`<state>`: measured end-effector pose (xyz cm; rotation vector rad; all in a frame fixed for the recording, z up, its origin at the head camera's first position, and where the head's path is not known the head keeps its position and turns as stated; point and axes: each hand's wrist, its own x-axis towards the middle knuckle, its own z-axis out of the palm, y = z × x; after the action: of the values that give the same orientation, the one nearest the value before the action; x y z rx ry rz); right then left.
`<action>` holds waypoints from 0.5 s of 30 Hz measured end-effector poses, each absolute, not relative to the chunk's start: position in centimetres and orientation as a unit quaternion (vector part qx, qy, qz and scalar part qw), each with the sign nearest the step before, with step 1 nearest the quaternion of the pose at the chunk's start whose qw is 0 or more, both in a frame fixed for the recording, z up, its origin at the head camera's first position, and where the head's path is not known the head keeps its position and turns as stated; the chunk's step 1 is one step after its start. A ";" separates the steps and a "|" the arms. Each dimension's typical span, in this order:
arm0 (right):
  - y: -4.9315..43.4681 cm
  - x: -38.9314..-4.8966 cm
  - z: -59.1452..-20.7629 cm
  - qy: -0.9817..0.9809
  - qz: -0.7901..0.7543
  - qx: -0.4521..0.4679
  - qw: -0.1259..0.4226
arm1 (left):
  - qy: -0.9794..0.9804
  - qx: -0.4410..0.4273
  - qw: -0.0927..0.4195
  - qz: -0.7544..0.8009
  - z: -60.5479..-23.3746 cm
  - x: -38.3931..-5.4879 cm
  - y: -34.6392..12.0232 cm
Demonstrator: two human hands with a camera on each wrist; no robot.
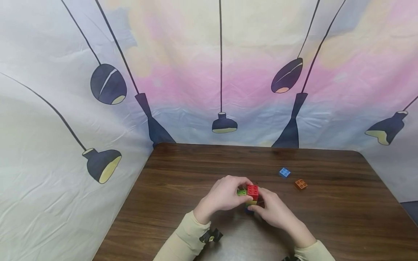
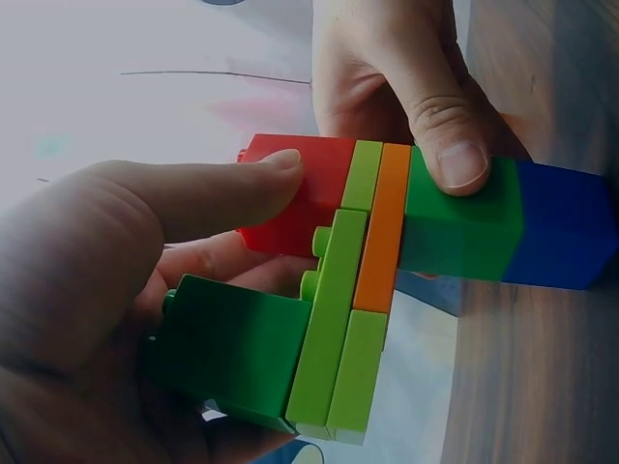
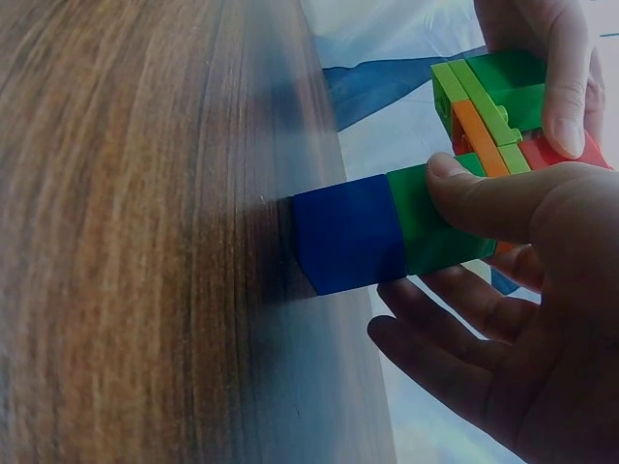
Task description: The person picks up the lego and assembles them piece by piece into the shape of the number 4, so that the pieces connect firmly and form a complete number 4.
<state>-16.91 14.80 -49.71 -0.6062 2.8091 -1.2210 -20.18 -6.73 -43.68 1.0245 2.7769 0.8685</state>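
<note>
Both hands hold one stack of toy building bricks upright over the table. Its lowest piece is a blue brick (image 2: pixel 569 227), with a green brick (image 3: pixel 426 232) above it. Over these come a thin orange brick (image 2: pixel 382 232) and thin lime bricks (image 2: pixel 329 329) that jut out sideways. A red brick (image 1: pixel 253 190) tops the stack, and a dark green brick (image 2: pixel 232 348) sits beside it on the lime overhang. The left hand (image 1: pixel 223 192) pinches the red brick, thumb on its side. With thumb and fingers, the right hand (image 1: pixel 277 210) grips the lower green brick.
A loose light blue brick (image 1: pixel 285 172) and a loose orange brick (image 1: pixel 301 184) lie on the brown wooden table (image 1: pixel 163 203), beyond the right hand. Behind the table hangs a cloth (image 1: pixel 189 79) printed with lamps.
</note>
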 end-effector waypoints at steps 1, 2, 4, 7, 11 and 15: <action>14.8 -16.9 -49.7 0.899 -0.391 -0.195 0.010 | 0.901 0.330 0.029 0.281 -43.6 -20.1 -6.7; 14.8 -16.9 -49.7 0.899 -0.391 -0.196 0.010 | 0.902 0.329 0.029 0.280 -43.6 -20.1 -6.7; 14.8 -16.9 -49.6 0.899 -0.392 -0.195 0.010 | 0.904 0.326 0.030 0.275 -43.4 -20.0 -6.6; 14.8 -16.8 -49.6 0.899 -0.392 -0.194 0.010 | 0.906 0.326 0.029 0.267 -43.3 -19.8 -6.5; 14.7 -16.8 -49.7 0.901 -0.390 -0.190 0.009 | 0.907 0.328 0.025 0.263 -43.2 -19.6 -6.5; 14.7 -16.8 -49.8 0.901 -0.389 -0.191 0.011 | 0.905 0.329 0.021 0.269 -43.3 -19.7 -6.6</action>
<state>-16.82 14.67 -49.83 -0.5951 2.8126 -1.2128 -19.71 -6.65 -43.29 1.0189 2.8056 0.8348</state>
